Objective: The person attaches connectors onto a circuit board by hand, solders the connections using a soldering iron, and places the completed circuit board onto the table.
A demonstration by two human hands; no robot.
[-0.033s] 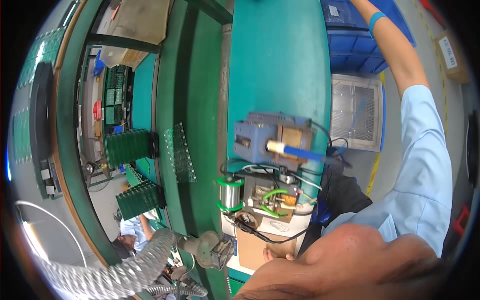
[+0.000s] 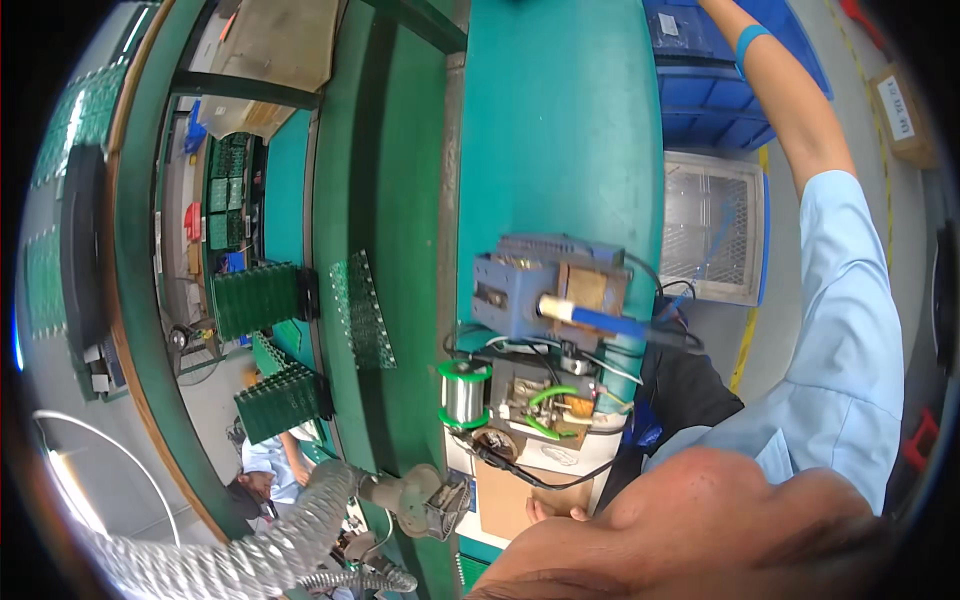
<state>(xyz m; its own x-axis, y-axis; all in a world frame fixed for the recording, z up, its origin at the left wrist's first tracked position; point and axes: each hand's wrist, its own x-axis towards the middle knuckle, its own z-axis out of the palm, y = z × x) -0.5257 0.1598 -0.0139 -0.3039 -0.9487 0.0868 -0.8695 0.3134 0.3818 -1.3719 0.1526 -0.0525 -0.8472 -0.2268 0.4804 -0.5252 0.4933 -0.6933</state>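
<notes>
My right arm [image 2: 810,120], with a blue wristband [image 2: 752,36], stretches up past the upper right edge. Its hand lies outside the picture, so what it touches is hidden. Only some fingertips of my left hand [image 2: 556,512] show, spaced apart at the edge of a brown board [image 2: 505,503]; the rest is covered. Beyond the board stands a spool of silvery solder wire [image 2: 464,398] with green flanges. Beside it is a small metal stand [image 2: 545,400] with green-sleeved parts. A blue-handled tool with a cream collar [image 2: 600,320], resembling a soldering iron, rests at a blue box-shaped unit [image 2: 510,295].
Blue bins [image 2: 710,105] and a clear-topped tray [image 2: 712,225] stand right of the green bench [image 2: 560,120]. Green circuit boards [image 2: 365,315] lie left. A silvery flexible duct [image 2: 230,545] crosses lower left. Cables run around the blue unit. Another person [image 2: 270,465] sits beyond.
The bench and its equipment sit slightly lower and further right in the picture, as the view has shifted a little. Both hands look much the same.
</notes>
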